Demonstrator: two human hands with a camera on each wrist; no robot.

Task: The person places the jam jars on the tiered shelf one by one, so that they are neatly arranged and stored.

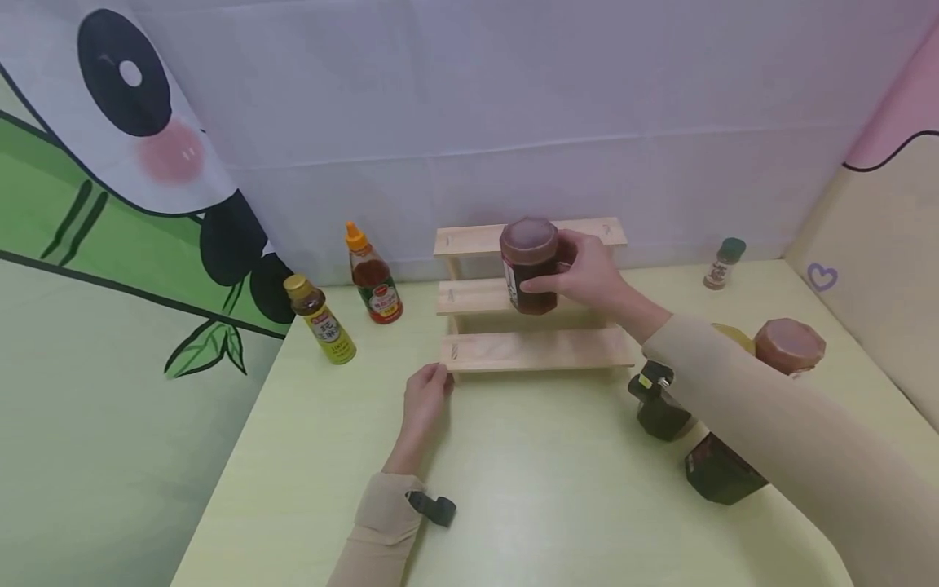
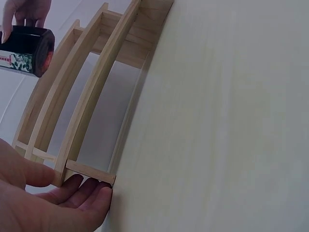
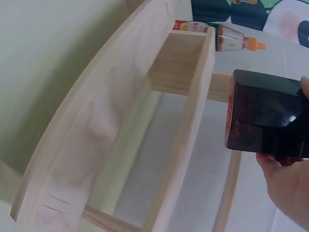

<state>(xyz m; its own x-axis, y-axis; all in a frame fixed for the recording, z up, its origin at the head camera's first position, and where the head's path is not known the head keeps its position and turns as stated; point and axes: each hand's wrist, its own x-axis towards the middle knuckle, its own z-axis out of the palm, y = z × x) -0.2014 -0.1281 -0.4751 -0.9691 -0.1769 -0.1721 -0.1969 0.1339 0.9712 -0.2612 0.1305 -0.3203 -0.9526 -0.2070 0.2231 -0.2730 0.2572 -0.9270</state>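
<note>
three-tiered wooden rack (image 1: 535, 350) on a pale table (image 1: 528, 505), with both hands engaged. the right hand (image 1: 592, 275) grips a dark faceted jar (image 1: 530, 277) with a brownish-red lid, thumb and fingers closed around its side; the jar is upright in mid-air before the upper tiers, apart from the planks, as the left wrist view confirms. the left hand (image 1: 428, 394) pinches the left end of the lowest tier, thumb on the plank, fingers curled below it. to the rack's left stand an orange-capped sauce bottle (image 1: 377, 287) and, nearer the viewer, a gold-capped bottle (image 1: 324, 324). at right, a small green-capped shaker (image 1: 722, 265) stands near the back; dark faceted containers (image 1: 722, 471) are partly hidden by the right sleeve (image 1: 778, 408).
</note>
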